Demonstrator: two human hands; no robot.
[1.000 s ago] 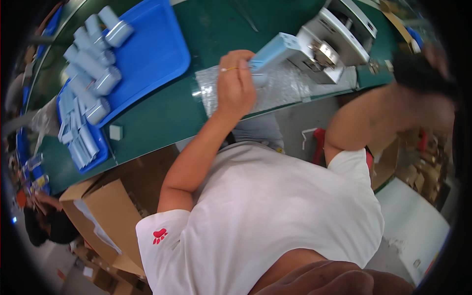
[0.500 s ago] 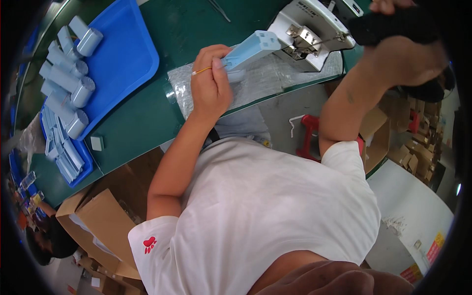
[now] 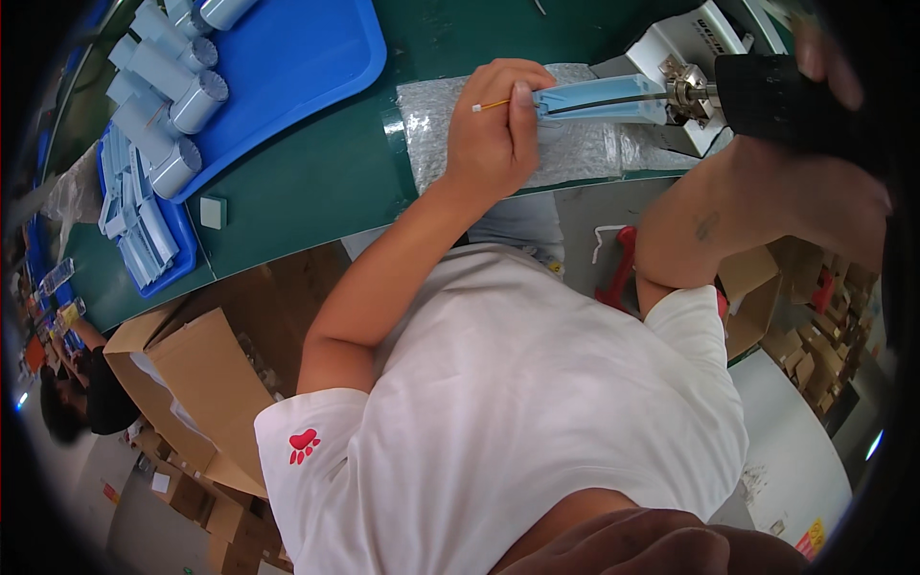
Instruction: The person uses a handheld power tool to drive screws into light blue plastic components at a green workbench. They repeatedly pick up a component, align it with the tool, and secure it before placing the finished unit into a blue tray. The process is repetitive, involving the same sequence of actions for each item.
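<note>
My left hand (image 3: 494,134) grips one end of a light blue plastic housing (image 3: 613,117), its open side facing up. A short yellow wire with a white connector (image 3: 477,108) sticks out past my fingers. My right hand (image 3: 841,77) is closed round a black electric screwdriver (image 3: 781,96), partly lost in the dark rim. From the screwdriver a long thin bit (image 3: 613,101) runs into the housing, with its tip close to my left thumb. Behind the housing's right end stands a white machine with metal parts (image 3: 695,48), partly covered by the screwdriver.
Bubble wrap (image 3: 431,129) lies on the green table (image 3: 297,201). To the left, a large blue tray (image 3: 307,57) has several light blue cylindrical units beside it. A smaller blue tray (image 3: 189,251) holds light blue strips. Below stands an open cardboard box (image 3: 206,383).
The view has shifted. My right hand has brought the screwdriver left from the machine, and its bit now lies inside the housing. The housing has turned nearly level, still in my left hand.
</note>
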